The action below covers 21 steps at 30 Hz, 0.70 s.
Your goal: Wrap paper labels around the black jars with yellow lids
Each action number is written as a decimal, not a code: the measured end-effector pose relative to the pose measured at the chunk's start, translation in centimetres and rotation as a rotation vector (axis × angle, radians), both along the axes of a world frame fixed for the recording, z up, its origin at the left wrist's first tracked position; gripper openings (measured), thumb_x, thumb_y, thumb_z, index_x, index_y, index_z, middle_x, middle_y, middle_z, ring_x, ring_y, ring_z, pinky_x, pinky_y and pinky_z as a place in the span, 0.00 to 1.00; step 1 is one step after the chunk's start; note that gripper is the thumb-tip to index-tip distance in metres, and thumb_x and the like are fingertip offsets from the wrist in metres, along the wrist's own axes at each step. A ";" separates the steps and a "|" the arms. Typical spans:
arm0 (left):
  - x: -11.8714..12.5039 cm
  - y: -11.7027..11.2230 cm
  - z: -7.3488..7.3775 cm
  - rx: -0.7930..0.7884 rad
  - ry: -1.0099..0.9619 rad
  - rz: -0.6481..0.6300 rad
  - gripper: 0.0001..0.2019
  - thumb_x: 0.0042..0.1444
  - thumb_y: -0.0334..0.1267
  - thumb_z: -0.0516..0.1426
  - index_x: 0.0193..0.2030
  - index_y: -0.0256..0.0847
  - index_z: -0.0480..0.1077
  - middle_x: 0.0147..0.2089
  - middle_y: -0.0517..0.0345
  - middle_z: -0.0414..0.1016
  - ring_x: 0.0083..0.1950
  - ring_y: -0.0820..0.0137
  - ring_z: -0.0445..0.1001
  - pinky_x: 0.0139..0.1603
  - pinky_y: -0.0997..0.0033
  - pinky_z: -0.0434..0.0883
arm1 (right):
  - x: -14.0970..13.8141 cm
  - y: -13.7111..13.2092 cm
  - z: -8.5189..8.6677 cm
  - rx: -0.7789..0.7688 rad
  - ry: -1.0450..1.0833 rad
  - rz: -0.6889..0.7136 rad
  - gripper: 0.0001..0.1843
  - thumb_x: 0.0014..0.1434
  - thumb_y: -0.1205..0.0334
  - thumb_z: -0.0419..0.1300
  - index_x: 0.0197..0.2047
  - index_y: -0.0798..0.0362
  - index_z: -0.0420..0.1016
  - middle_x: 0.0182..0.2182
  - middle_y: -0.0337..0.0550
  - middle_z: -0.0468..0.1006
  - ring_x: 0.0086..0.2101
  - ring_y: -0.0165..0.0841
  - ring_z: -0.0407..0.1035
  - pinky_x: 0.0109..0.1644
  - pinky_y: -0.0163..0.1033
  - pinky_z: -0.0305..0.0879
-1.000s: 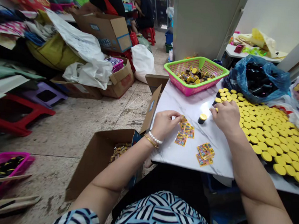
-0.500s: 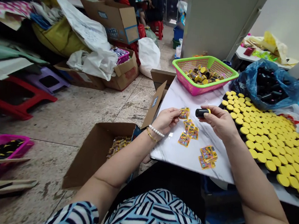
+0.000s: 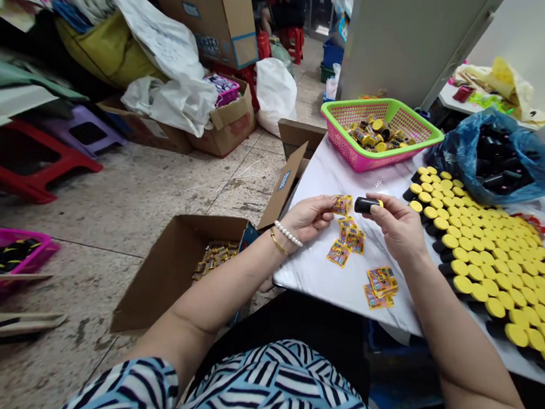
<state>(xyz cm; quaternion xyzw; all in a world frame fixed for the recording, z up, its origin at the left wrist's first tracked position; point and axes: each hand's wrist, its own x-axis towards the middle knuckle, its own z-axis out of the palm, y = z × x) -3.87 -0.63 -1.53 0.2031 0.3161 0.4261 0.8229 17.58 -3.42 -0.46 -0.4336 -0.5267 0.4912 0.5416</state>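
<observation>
My left hand pinches a small colourful printed label at its fingertips. My right hand grips a black bottle with a yellow cap lying on its side, just right of that label. Between and below my hands, several loose labels lie on a white marble-patterned table, and a small stack of labels lies closer to my right forearm. Packed rows of upright yellow-capped black bottles cover the table's right side.
A pink and green plastic basket of labelled bottles stands at the table's far end. A blue plastic bag holds black bottles. An open cardboard box of small items sits on the floor at left, among stools and bags.
My right hand has lifted the bottle off the table and holds it near the label in my left hand. My view has shifted slightly.
</observation>
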 end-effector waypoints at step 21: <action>0.4 -0.1 -0.5 0.072 -0.030 -0.018 0.08 0.55 0.28 0.68 0.37 0.31 0.72 0.33 0.58 0.74 0.21 0.85 0.63 0.15 0.87 0.48 | -1.9 -1.1 -0.6 0.027 -0.123 0.026 0.21 0.56 0.47 0.73 0.47 0.48 0.77 0.47 0.43 0.84 0.41 0.36 0.80 0.48 0.45 0.83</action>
